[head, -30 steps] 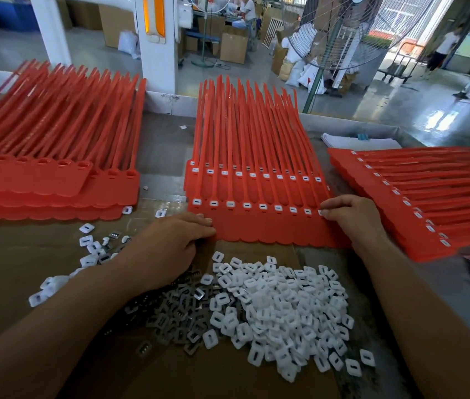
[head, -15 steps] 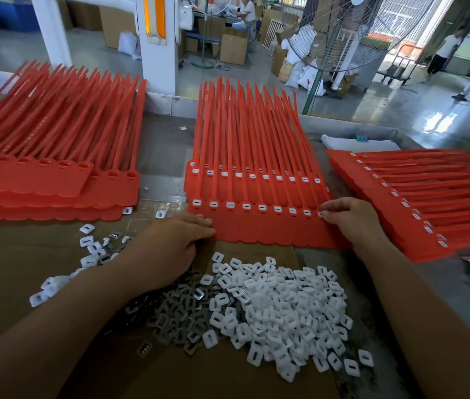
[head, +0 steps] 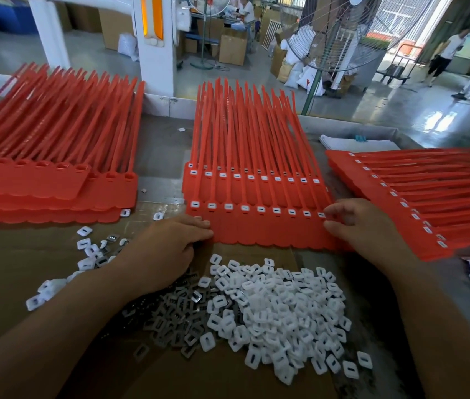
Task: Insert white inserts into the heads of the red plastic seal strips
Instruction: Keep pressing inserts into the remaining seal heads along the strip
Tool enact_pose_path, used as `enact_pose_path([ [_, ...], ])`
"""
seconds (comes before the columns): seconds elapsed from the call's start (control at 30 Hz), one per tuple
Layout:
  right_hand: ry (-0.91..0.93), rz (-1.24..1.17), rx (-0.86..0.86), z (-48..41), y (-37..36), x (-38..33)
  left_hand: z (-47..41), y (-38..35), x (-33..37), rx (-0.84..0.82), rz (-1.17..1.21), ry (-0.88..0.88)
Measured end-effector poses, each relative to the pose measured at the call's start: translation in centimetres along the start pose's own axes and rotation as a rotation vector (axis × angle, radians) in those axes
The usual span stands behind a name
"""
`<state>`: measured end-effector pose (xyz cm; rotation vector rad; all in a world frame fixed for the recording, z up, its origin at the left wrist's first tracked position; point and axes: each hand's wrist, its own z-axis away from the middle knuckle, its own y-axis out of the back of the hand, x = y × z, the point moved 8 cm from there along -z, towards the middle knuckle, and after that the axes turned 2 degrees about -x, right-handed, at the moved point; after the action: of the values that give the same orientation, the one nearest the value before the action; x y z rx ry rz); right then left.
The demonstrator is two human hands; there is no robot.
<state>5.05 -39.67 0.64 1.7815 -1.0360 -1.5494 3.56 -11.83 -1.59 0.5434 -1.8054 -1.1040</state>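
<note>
Overall: bright daylight, strong colour, little grain.
Source: light comes from the far right, thru the open hall side; concrete floor (head: 435, 122) throws it back as white glare patches.
Lamp: orange strip on the white pillar (head: 156, 53) glows, washed out at its middle.
Shadows: soft. Left hand (head: 167, 251) darkens the grey metal clips (head: 170, 318) under it; cardboard (head: 12, 269) reads dim brown.
Sharp: centre stack of red seal strips (head: 256, 182) and white inserts (head: 285, 306), both crisp.
Blur: right stack of red seal strips (head: 429, 191) smears twd the frame edge; bottom corners soft.
Distortion: wide-angle. Pillar and fan pole (head: 313, 90) lean, left forearm (head: 40, 341) balloons at the bottom.
</note>
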Motion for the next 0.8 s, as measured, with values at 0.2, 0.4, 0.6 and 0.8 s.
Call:
enact_pose_path([
  [0.2,0.045,0.004,-0.557,2.9,-2.0,-2.3,0.0,-0.1,-0.1,0.001,0.000,0.012],
  [0.4,0.027,0.111,-0.654,3.4,-3.4,-2.2,-0.2,-0.1,-0.3,0.007,-0.002,0.009],
  [0.6,0.065,0.125,-0.643,3.4,-3.4,-2.5,-0.3,-0.2,-0.4,0.020,-0.016,0.001],
  [0.8,0.014,0.033,-0.662,3.4,-3.6,-2.1,-0.5,-0.5,-0.5,0.011,-0.013,-0.008],
])
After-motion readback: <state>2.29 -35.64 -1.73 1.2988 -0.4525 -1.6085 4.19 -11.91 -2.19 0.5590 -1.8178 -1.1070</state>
